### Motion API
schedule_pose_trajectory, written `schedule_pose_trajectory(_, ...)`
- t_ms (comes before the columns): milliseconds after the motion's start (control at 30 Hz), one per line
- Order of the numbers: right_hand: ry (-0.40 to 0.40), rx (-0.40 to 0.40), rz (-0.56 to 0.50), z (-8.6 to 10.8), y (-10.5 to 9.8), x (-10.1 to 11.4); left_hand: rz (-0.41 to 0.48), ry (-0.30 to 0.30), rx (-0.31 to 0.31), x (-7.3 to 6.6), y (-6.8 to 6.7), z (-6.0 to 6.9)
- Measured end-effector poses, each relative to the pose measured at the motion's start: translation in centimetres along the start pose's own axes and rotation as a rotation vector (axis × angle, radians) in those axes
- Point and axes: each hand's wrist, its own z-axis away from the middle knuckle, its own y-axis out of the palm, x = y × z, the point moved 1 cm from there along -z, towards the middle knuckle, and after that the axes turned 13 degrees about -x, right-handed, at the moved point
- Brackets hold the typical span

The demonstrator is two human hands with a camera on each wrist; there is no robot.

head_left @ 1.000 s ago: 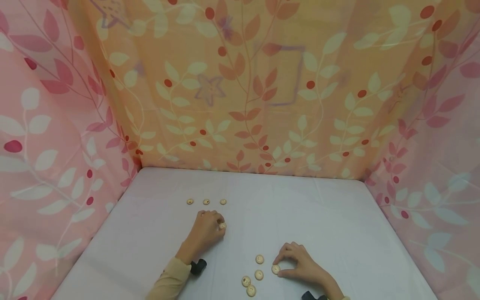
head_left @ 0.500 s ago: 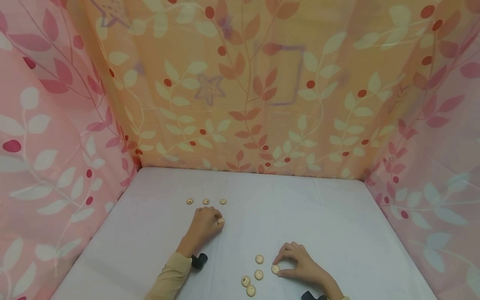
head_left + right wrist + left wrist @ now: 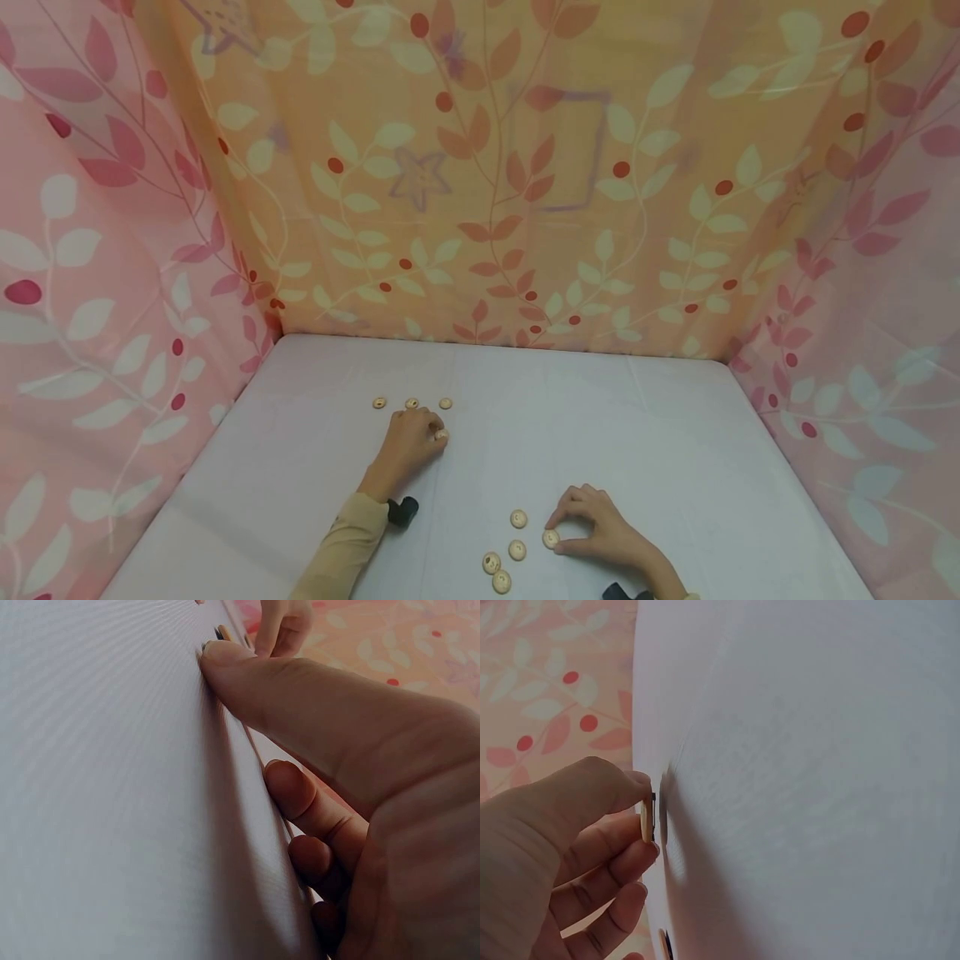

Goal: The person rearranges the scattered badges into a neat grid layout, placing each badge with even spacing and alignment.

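Note:
My left hand (image 3: 407, 443) pinches a small round wooden disc (image 3: 442, 435) between thumb and fingers. In the left wrist view that disc (image 3: 646, 817) is seen edge-on, a little above the table, its dark markings facing the tabletop side. Just beyond the hand lies a row of three similar discs, with the right one (image 3: 446, 403) nearest the held disc and the middle one (image 3: 412, 403) partly behind the knuckles. My right hand (image 3: 600, 527) holds another pale disc (image 3: 551, 538) by its edges at the tabletop. In the right wrist view the thumb mostly hides it.
Several loose discs lie left of my right hand, among them an upper one (image 3: 518, 519) and two touching ones, the lower (image 3: 502, 581) nearest the front. The white table (image 3: 637, 433) is bounded by a patterned orange curtain (image 3: 487, 208) behind and pink ones at the sides.
My left hand has moved slightly away from me, carrying its disc closer to the row of three. My right hand and the loose discs have stayed in place.

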Motion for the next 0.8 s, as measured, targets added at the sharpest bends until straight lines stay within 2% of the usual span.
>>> schedule_pose_trajectory(400,-0.019,-0.008,-0.004,-0.03,-0.02,0.02,0.03,-0.002,0.007,0.25,0.13,-0.39)
schedule_pose_trajectory(800,0.009,0.002,0.004,-0.04,0.04,0.02,0.04,-0.029,0.014,0.43,0.13,-0.29)
